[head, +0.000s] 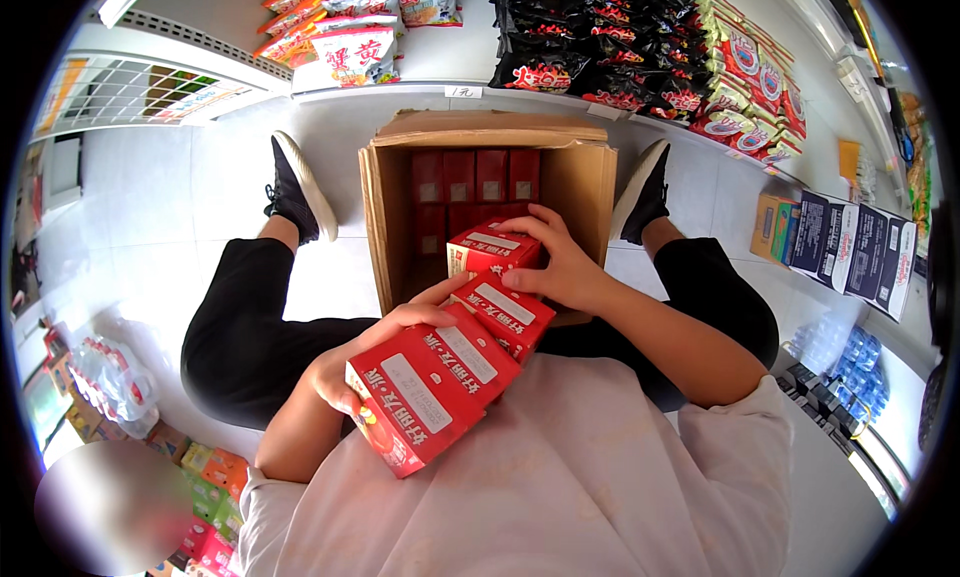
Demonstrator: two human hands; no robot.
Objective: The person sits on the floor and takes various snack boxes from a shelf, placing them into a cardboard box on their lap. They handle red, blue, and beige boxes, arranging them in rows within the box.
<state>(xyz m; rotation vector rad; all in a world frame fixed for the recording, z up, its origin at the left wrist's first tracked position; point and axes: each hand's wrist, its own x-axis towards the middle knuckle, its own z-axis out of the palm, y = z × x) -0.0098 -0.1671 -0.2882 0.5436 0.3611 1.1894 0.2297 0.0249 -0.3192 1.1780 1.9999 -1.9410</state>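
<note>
Several small red snack boxes lie in a row against my shirt and over the edge of an open cardboard carton (373,224). My left hand (375,344) grips the red boxes (420,389) nearest my body, its thumb on their end and its fingers over the top. With the fingers of my right hand (559,262) I hold the red box (495,247) at the far end of the row, above the carton. Another red box (502,311) sits at a slant between the hands. Deeper in the carton, more red boxes (476,176) stand in rows.
Beyond the carton, a white shelf (420,89) holds black snack bags (540,71), white-and-red bags (356,56) and red-and-cream packets (750,119). My shoes flank the carton. Printed cartons (851,247) are at the right; wrapped bottles (112,382) and colourful boxes (214,487) are at the left.
</note>
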